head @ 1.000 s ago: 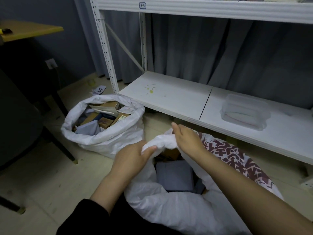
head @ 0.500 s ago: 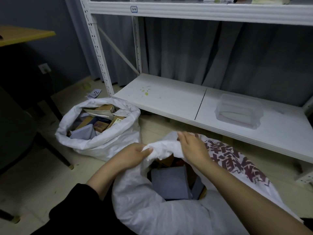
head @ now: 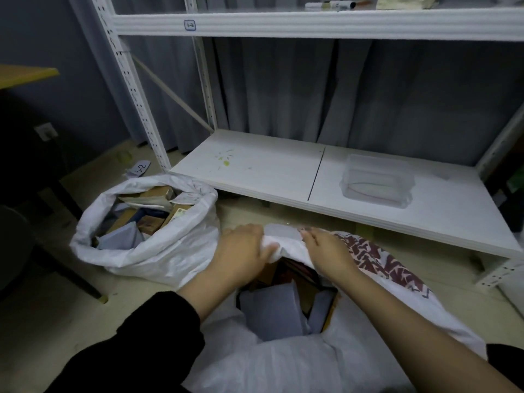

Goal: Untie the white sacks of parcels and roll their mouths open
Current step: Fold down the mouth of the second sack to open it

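Note:
Two white sacks stand on the floor. The near sack (head: 297, 361) has red print on its right side, and its mouth gapes over grey and brown parcels (head: 278, 310). My left hand (head: 241, 256) and my right hand (head: 326, 252) both grip the far rim of that mouth, a short gap between them, the white cloth bunched under the fingers. The far sack (head: 158, 251) sits to the left with its mouth rolled down, and boxes and envelopes show inside it.
A white metal rack stands behind the sacks; its low shelf (head: 269, 171) carries a clear plastic tub (head: 378, 184). A dark chair leg (head: 71, 275) slants left of the far sack. A paper label (head: 140, 168) lies on the floor by the rack post.
Both hands have pushed the near sack's far rim away from me and downward. The mouth now gapes wider, with more parcels showing. The view has shifted a little.

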